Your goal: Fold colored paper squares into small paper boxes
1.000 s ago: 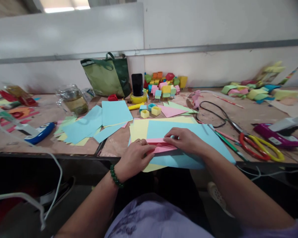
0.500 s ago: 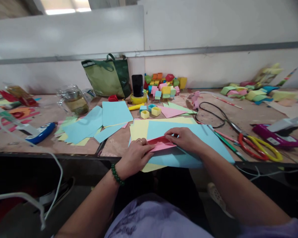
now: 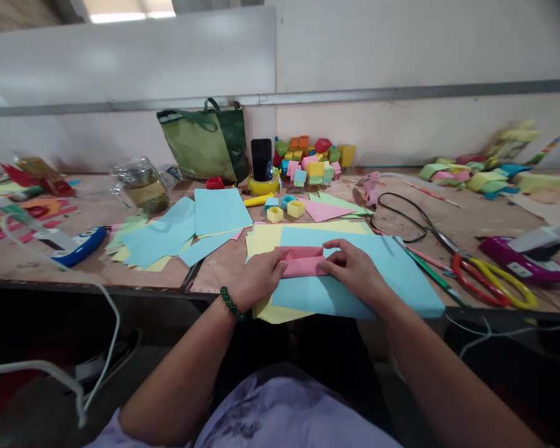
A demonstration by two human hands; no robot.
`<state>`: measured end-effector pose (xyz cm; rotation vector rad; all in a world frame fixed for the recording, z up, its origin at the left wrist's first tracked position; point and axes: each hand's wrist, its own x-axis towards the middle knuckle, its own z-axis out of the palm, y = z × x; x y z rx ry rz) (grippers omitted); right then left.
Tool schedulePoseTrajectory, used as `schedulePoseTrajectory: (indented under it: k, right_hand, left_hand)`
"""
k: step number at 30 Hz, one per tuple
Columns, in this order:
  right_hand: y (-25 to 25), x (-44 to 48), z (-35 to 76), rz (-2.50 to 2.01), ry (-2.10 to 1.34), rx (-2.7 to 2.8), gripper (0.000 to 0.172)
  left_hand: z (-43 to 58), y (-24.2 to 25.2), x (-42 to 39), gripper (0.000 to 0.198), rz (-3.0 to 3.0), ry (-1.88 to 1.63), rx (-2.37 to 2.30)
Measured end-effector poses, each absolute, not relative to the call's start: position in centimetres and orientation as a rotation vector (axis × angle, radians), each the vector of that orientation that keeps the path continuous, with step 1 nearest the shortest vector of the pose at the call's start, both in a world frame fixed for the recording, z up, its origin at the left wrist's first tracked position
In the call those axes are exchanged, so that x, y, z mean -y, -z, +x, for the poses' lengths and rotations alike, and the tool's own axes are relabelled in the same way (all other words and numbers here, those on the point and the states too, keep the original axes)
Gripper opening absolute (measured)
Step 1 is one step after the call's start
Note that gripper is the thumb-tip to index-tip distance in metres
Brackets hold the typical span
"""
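Note:
A folded piece of pink paper (image 3: pixel 301 266), with a raised fold along its far side, is held just above a light blue sheet (image 3: pixel 387 274). My left hand (image 3: pixel 260 277) grips its left end between thumb and fingers. At its right end, my right hand (image 3: pixel 352 269) pinches the paper, with the index finger arched over the top edge. Yellow sheets (image 3: pixel 264 235) stick out from beneath the blue one. Beyond them stand small yellow paper boxes (image 3: pixel 295 209) and a flat pink folded piece (image 3: pixel 324 210).
Scissors (image 3: pixel 504 283), a green pencil (image 3: pixel 436 277) and a purple glue gun (image 3: pixel 525 258) lie to the right. Blue papers (image 3: pixel 161 233), a blue glue gun (image 3: pixel 81 246) and a glass jar (image 3: pixel 144 186) are left. Behind stand a phone (image 3: pixel 262 160), a green bag (image 3: pixel 208 143) and colourful paper cubes (image 3: pixel 315 165).
The pink paper has been turned straighter, and its raised fold shows more openly. My left hand has moved slightly up; my right hand has shifted to the paper's right end.

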<state>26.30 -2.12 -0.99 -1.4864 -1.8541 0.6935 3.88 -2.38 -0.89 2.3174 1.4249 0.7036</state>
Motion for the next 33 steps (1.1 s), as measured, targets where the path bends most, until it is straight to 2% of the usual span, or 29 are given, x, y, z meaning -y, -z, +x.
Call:
schedulePoseTrajectory:
  k: [3, 8, 10, 12, 15, 17, 18, 20, 23, 25, 27, 30, 33]
  right_hand:
    - [1.4, 2.0, 26.1, -1.518, -0.64, 1.861, 0.041]
    - [1.8, 2.0, 26.2, -1.525, -0.574, 1.94, 0.049]
    - [1.9, 2.0, 26.2, -1.553, -0.542, 1.967, 0.052]
    - [2.0, 2.1, 26.0, -1.595, -0.495, 1.968, 0.052]
    - [1.9, 2.7, 25.7, -1.648, -0.363, 1.979, 0.03]
    - [1.7, 3.3, 25.2, -1.643, -0.213, 2.027, 0.016]
    - [1.6, 3.6, 24.9, -1.633, -0.143, 2.045, 0.015]
    - [1.4, 4.0, 24.2, -1.649, -0.074, 2.028, 0.024]
    - [0.9, 3.9, 23.3, -1.762, -0.157, 1.968, 0.054]
    - [0.6, 3.6, 23.3, -1.823, -0.266, 1.992, 0.071]
    - [0.3, 3.2, 23.8, -1.871, -0.362, 2.044, 0.076]
    - [0.0, 2.6, 25.5, -1.917, -0.437, 2.101, 0.072]
    - [0.2, 2.1, 27.8, -1.888, -0.486, 2.137, 0.074]
  left_hand:
    - [4.1, 1.3, 2.4, 0.039, 2.248, -0.765, -1.493]
    - [3.7, 2.3, 2.5, 0.057, 2.124, -0.833, -1.475]
    - [3.7, 2.2, 2.6, 0.055, 2.132, -0.827, -1.494]
    - [3.8, 1.9, 2.8, 0.044, 2.203, -0.828, -1.55]
    - [3.9, 1.4, 3.4, 0.016, 2.457, -0.795, -1.521]
    - [3.8, 1.3, 3.8, 0.019, 2.644, -0.681, -1.366]
    - [3.7, 1.3, 3.9, 0.024, 2.708, -0.619, -1.296]
    - [3.5, 1.4, 4.2, 0.032, 2.779, -0.534, -1.241]
    - [3.3, 1.4, 4.4, 0.042, 2.797, -0.485, -1.283]
    - [3.2, 1.2, 4.3, 0.041, 2.768, -0.477, -1.28]
    - [3.1, 1.0, 4.1, 0.038, 2.735, -0.477, -1.248]
    - [2.8, 0.8, 3.9, 0.038, 2.711, -0.478, -1.227]
    - [2.3, 0.8, 4.1, 0.037, 2.661, -0.52, -1.23]
